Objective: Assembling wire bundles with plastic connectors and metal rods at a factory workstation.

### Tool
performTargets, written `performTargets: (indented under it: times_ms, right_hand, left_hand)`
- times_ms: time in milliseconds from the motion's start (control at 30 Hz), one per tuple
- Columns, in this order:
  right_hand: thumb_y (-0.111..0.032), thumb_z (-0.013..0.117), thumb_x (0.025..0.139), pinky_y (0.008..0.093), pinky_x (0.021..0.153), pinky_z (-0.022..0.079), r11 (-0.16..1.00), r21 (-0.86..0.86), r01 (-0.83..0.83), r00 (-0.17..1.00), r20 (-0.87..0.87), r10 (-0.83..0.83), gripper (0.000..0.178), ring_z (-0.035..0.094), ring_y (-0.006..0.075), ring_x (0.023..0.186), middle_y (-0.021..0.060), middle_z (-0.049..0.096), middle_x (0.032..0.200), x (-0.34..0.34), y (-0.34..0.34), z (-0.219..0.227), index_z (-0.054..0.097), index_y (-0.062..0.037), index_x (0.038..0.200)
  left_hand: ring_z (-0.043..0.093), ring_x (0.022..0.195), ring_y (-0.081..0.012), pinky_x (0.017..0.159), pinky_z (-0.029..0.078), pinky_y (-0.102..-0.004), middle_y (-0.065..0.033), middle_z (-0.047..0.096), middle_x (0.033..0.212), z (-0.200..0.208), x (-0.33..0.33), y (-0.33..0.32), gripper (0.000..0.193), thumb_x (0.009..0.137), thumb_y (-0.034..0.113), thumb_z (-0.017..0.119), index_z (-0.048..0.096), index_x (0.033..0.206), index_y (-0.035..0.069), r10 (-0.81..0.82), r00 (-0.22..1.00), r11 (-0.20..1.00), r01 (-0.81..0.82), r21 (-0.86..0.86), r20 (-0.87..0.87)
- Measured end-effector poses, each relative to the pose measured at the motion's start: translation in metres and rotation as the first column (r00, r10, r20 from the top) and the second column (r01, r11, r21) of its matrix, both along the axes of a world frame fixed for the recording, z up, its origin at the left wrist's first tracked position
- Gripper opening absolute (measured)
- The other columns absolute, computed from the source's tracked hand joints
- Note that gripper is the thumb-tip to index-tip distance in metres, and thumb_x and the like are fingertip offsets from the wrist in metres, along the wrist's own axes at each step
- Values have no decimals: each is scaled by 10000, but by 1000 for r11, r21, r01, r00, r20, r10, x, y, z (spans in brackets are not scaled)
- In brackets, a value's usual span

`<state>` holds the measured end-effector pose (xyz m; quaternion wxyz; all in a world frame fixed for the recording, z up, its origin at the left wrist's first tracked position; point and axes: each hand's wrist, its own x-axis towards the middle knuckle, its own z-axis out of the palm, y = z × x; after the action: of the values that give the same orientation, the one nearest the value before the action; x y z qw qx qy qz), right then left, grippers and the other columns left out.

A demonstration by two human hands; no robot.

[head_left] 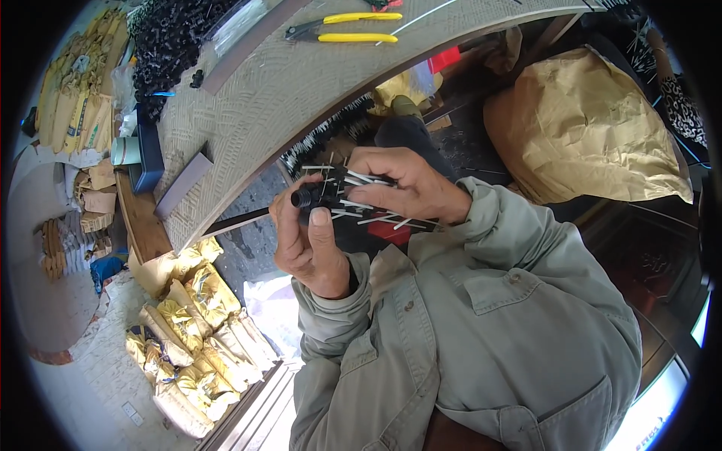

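Past my left hand [301, 252] and right hand [417, 183], the desk [293, 90] bears yellow-handled pliers [357, 37], probably for easy reach. The left pinches a black fitting [302, 198], seemingly to steady it; just beside, the right closes around splayed pale sticks [359, 177], probably to bunch them.

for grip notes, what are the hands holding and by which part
The left hand holds a black piece by its ribbed end; the right hand grasps pale sticks, exact spot hidden.

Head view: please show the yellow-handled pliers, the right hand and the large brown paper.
Yellow-handled pliers [357, 37]: head view, lower handle.
Right hand [416, 182]: head view, back.
Large brown paper [587, 128]: head view, creased middle.
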<state>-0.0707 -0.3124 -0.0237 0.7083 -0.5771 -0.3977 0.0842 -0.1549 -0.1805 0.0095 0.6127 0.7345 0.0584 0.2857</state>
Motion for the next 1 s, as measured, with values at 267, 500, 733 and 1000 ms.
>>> performTargets:
  times_ms: [267,500,733,1000]
  right_hand:
    - [-144,568,867,217,607,319,941,-26,-339,896,-315,314,171,385,53,691,-12,434,735,12,-4,3,518,11,817]
    - [-147,666,806,197,610,338,937,133,-322,815,-465,346,176,413,26,705,-41,477,749,6,2,4,540,-25,816]
    - [-99,685,780,212,674,367,932,71,-356,802,-489,344,186,450,46,761,-19,493,812,6,2,5,523,-30,843]
    - [-111,714,753,217,711,389,965,61,-254,856,-450,254,283,466,51,807,-12,487,880,-5,6,6,506,-38,931]
  left_hand:
    - [460,974,-215,886,345,-329,-129,583,1008,-1,5,6,270,828,109,534,564,1018,-80,-126,991,992,126,6,43]
    - [458,964,-217,896,323,-336,-114,589,1007,1,4,7,260,808,85,551,576,1021,-62,-117,993,989,114,93,33]
    - [464,946,-212,917,292,-352,-106,590,988,6,3,12,286,807,112,553,571,1044,-46,-158,987,976,162,147,-41]
    - [514,922,-206,1009,218,-402,-118,600,968,-7,-3,-2,306,826,197,546,570,997,-57,30,999,999,-30,21,-19]
